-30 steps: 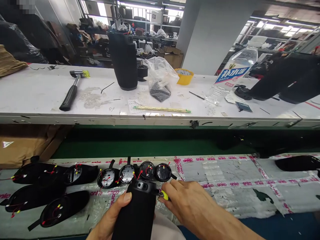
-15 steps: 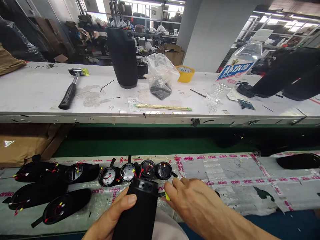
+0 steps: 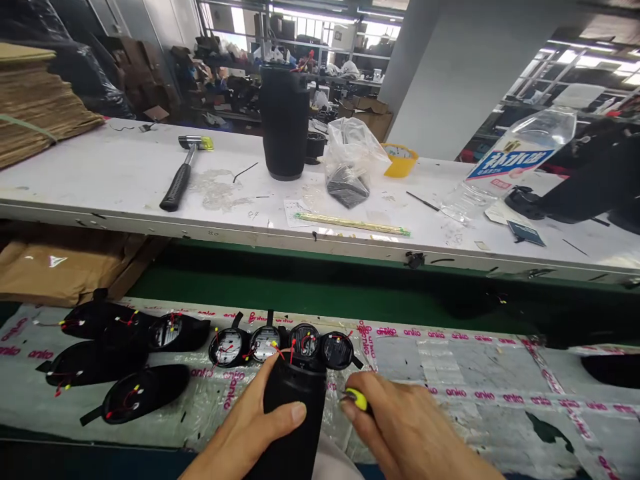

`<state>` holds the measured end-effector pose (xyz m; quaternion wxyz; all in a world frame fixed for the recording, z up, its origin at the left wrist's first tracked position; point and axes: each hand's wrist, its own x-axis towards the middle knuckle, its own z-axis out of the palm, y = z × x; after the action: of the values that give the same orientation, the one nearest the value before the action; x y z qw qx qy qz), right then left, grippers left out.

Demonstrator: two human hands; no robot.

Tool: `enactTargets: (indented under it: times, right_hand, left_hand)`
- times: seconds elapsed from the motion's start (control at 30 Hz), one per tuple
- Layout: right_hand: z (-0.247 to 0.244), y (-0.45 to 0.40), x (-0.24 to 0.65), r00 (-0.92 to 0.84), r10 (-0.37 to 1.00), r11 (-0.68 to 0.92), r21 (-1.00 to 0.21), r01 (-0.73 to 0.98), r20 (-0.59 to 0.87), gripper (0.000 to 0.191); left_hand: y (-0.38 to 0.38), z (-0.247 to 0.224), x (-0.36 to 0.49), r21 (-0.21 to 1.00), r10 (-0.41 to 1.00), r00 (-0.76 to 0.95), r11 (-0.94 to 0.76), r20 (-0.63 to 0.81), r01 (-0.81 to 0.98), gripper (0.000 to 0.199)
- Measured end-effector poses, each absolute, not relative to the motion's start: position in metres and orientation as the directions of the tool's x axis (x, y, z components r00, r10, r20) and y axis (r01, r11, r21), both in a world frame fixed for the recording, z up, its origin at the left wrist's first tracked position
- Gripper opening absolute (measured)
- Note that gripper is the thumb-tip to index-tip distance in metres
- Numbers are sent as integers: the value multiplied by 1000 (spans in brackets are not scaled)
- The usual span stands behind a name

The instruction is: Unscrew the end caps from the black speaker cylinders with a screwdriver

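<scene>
We are holding a black cylinder (image 3: 293, 407) upright at the near edge of the taped work surface (image 3: 450, 360), its long axis running from our lap up and away toward the row of four round black parts (image 3: 283, 343) lying just beyond its top. Our left hand (image 3: 250, 433) is wrapping the cylinder from the left, thumb pressing across its front, fingers closed around the body. Our right hand (image 3: 410, 433) is sitting just beside the cylinder on its right, fingertips pinching a small yellow-tipped piece (image 3: 356, 399) near the cylinder's upper end; the right hand is the nearer one to that end. Red wires with yellow ends are trailing from the round parts toward the cylinder's top, though we cannot tell where they join. To the left on the same surface, several longer black parts (image 3: 125, 360) are lying flat. Past a green belt (image 3: 280, 283), a white bench (image 3: 100, 173) is carrying a hammer (image 3: 183, 170), a tall black cylinder (image 3: 285, 123), a clear bag (image 3: 350, 163) and a plastic bottle (image 3: 505, 167) lying on its side. Shelving and boxes are filling the room behind.
</scene>
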<state>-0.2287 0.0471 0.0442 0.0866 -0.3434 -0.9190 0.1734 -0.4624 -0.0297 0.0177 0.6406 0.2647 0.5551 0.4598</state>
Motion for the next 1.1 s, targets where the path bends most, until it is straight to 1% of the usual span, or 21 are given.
enactTargets:
  times: [0.13,0.27,0.4,0.53,0.63,0.77,0.83,0.93,1.03,1.1]
  right_hand:
    - [33,38,-240,-791,612,734,-365,572,-8,17]
    - [33,38,-248,-823,567,781,-304,545,-20,18]
    - [34,40,-248,-836,548,791,-306,530,-31,20]
    - [32,39,-248,-834,551,795,-288,534,-27,19]
    - [35,39,-248,-843,537,816,-234,529,-30,20]
    - [43,42,-249,-871,485,862,-120,492,-79,21]
    - [46,43,-250,-895,435,897,-45,440,-96,23]
    - [50,43,-255,-903,390,920,39,390,-183,20]
    - [57,43,-262,-856,415,904,39,425,-309,13]
    - [62,44,-265,-845,399,908,24,419,-356,11]
  left_hand:
    - [-35,16,-465,856,866,-92,461,-491,-231,75]
    - [-35,16,-466,856,869,-58,468,-491,-220,80]
    - [-33,15,-465,856,872,-49,465,-487,-227,77]
    - [-30,10,-469,872,888,-17,448,-460,-199,83]
    - [-28,9,-472,892,908,80,418,-411,-172,84]
    - [-29,11,-472,903,907,98,418,-409,-96,81]
    - [-30,13,-469,909,911,79,411,-405,-71,83]
    - [-32,14,-463,892,891,-38,450,-452,-49,93]
    - [-35,14,-459,855,842,-152,516,-518,-55,101]
    - [-36,14,-457,851,834,-178,524,-522,-43,98]
